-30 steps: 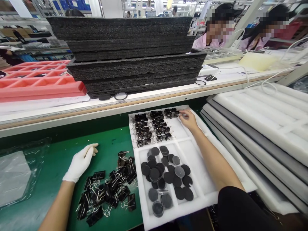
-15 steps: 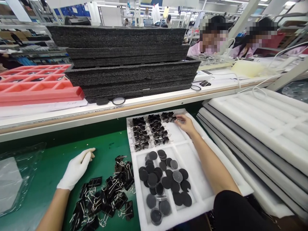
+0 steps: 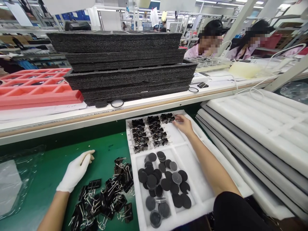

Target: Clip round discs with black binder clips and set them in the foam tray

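On the green surface (image 3: pixel 102 165) lies a white foam compartment tray (image 3: pixel 199 183). The white-gloved left hand (image 3: pixel 76 168) is loosely open, empty; the bare right hand (image 3: pixel 184 124) touches, its grip unclear, black metal binder clips (image 3: pixel 154 120) rowed in the tray, probably to prevent tangling.

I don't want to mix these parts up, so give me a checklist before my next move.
1. Right hand at the tray clips: ok, top row's right end.
2. Right hand's grip on a clip: cannot tell, too small.
3. Left hand apart from the loose clips: ok.
4. Loose clips in order: not ok, jumbled on the green table.
5. Discs apart from tray clips: ok, a white foam ridge between.
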The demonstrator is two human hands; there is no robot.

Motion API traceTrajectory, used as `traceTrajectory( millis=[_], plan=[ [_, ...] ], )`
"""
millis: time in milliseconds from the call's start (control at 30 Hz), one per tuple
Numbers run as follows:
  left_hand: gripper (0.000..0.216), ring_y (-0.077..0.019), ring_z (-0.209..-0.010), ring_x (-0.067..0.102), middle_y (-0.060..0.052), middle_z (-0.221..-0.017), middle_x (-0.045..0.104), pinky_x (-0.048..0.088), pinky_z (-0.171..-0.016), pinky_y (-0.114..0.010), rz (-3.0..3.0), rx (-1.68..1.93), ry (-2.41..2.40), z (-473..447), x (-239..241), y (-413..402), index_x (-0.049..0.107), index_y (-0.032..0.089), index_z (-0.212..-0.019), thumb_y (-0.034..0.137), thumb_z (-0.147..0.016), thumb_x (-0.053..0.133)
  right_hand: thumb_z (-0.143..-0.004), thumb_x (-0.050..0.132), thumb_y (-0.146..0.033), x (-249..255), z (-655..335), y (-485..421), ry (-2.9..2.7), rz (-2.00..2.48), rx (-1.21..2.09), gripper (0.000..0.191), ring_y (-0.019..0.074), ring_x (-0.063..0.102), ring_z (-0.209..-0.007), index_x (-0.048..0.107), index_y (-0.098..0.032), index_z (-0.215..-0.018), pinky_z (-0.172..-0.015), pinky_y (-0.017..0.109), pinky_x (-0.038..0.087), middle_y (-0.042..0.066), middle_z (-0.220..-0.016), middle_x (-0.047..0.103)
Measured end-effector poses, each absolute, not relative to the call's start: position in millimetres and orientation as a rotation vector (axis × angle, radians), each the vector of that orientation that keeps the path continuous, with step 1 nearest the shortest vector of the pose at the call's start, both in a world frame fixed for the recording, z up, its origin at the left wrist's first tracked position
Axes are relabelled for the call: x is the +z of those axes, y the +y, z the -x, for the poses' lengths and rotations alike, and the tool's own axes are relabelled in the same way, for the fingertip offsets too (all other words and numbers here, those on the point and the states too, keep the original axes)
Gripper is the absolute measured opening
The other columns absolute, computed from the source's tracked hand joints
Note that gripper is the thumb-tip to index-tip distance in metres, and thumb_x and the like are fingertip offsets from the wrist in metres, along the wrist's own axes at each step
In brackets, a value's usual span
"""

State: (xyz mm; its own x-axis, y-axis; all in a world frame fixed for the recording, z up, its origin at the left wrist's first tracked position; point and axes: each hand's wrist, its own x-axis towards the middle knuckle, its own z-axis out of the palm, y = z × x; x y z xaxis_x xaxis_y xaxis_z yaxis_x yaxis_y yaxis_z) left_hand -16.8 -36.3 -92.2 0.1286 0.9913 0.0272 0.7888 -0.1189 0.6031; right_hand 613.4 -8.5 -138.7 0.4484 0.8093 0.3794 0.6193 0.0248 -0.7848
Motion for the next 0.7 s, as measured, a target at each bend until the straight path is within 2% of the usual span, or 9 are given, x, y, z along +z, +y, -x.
traceTrajectory(
  millis=[133,233,367,433,600,700],
  plan=[
    [0.051,-0.0216,-0.086,0.073,-0.003,-0.098,0.076,0.057,-0.080,-0.031,-1.968,0.641,1.681,18,-96,-35,0.071,0.025,-0.122,0.059,-0.097,0.043,-0.070,0.076,-0.050,-137,-612,-9,-1.233,1.653,0.204,0.050,0.0300,0.074,-0.097,0.073,-0.019,-0.110,-0.094,0.049,0.062,0.012,-0.109,0.078],
    [0.054,-0.0214,-0.086,0.071,-0.005,-0.097,0.075,0.056,-0.082,-0.033,-1.899,0.756,1.633,19,-98,-35,0.070,0.023,-0.121,0.062,-0.099,0.041,-0.069,0.079,-0.050,-137,-611,-12,-1.180,1.623,0.310,0.057,0.0321,0.075,-0.102,0.073,-0.018,-0.116,-0.102,0.052,0.059,0.014,-0.114,0.078],
    [0.068,-0.0206,-0.079,0.069,-0.010,-0.093,0.074,0.056,-0.079,-0.035,-1.644,1.074,1.543,18,-95,-43,0.069,0.013,-0.119,0.072,-0.097,0.040,-0.068,0.083,-0.049,-141,-611,-20,-1.143,1.557,0.446,0.066,0.0369,0.072,-0.114,0.070,-0.017,-0.124,-0.110,0.060,0.051,0.018,-0.123,0.075],
    [0.072,-0.0191,-0.076,0.068,-0.011,-0.092,0.074,0.055,-0.075,-0.033,-1.526,1.213,1.540,18,-93,-53,0.068,0.011,-0.118,0.074,-0.095,0.043,-0.066,0.084,-0.049,-145,-613,-22,-1.124,1.539,0.461,0.066,0.0385,0.072,-0.115,0.070,-0.019,-0.123,-0.110,0.062,0.049,0.018,-0.122,0.075],
    [0.069,-0.0173,-0.070,0.066,-0.010,-0.086,0.073,0.052,-0.069,-0.032,-1.404,1.346,1.562,27,-96,-99,0.068,0.011,-0.116,0.073,-0.094,0.047,-0.059,0.089,-0.045,-146,-613,-20,-1.090,1.518,0.460,0.053,0.0396,0.073,-0.107,0.072,-0.022,-0.104,-0.105,0.054,0.054,0.022,-0.111,0.076],
    [0.066,-0.0170,-0.070,0.066,-0.009,-0.086,0.073,0.051,-0.068,-0.032,-1.340,1.384,1.610,36,-99,-136,0.068,0.012,-0.115,0.072,-0.094,0.049,-0.052,0.094,-0.047,-139,-609,-23,-1.052,1.597,0.475,0.056,0.0423,0.072,-0.109,0.073,-0.025,-0.100,-0.103,0.057,0.053,0.023,-0.109,0.076]
  ],
)
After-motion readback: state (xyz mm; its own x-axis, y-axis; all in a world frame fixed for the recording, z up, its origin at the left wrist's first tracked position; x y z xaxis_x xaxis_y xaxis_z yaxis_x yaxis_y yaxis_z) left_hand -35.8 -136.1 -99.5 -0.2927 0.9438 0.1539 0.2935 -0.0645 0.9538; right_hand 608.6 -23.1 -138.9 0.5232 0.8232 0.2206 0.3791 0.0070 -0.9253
